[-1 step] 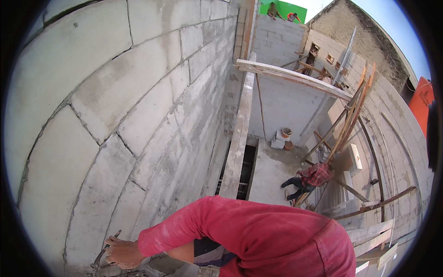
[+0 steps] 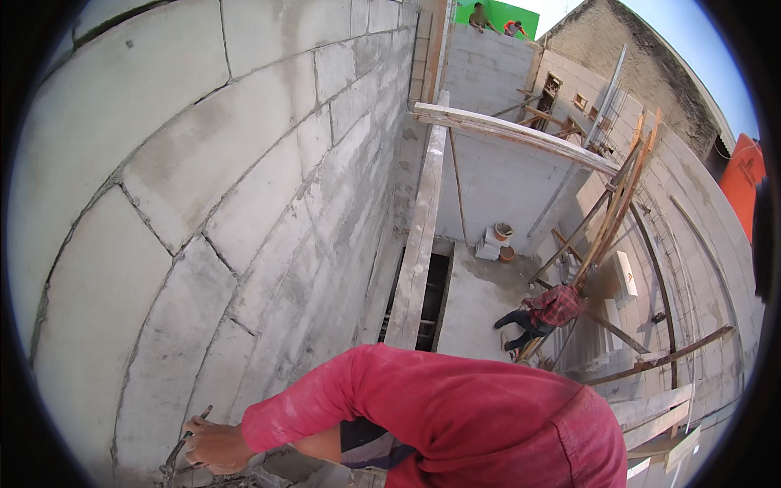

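Neither of my hands shows in the head view. Just below me a person in a red long-sleeved top (image 2: 455, 415) bends over. That person's hand (image 2: 213, 446) grips a thin metal tool (image 2: 181, 451) at the foot of a grey block wall (image 2: 211, 203), where loose mortar lies. The wall fills the left half of the picture.
Far below lies a concrete floor (image 2: 472, 301) with a dark opening (image 2: 431, 297), buckets and blocks (image 2: 496, 242). A person in a checked shirt (image 2: 547, 313) crouches there by leaning timber poles (image 2: 610, 220). A long plank (image 2: 419, 236) runs down the wall. Two people stand on the far wall top (image 2: 496, 18).
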A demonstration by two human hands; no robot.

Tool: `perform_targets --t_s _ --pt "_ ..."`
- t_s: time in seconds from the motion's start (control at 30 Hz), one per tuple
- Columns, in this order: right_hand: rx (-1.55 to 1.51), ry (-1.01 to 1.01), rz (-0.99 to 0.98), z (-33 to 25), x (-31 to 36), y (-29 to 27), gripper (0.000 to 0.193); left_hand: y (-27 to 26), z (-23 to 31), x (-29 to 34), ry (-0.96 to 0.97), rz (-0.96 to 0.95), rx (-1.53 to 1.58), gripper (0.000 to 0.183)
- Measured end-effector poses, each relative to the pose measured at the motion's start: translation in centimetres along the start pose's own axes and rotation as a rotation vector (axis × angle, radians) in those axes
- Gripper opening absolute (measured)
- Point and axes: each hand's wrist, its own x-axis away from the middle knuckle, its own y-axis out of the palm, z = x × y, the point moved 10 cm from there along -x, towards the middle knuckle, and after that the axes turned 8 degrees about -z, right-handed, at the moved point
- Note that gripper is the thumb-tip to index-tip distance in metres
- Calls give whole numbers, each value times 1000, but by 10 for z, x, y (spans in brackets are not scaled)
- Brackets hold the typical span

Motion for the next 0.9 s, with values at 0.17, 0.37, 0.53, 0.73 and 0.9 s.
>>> perform_targets --t_s 0.17,0.37,0.53,0.73,0.9 --pt "6 9 -15 5 -1 2 18 3 0 0 8 -5 -23 58" --pt "13 36 0 11 -3 8 18 -8 -4 -1 7 10 -34 58" --pt "-5 44 9 8 -2 6 18 -22 -17 -3 5 32 -49 59" --pt "-59 80 -131 12 -3 17 24 -50 -40 -11 1 67 -66 59" --pt "-35 51 -137 18 -7 31 27 -75 -54 -6 -51 100 59 60"
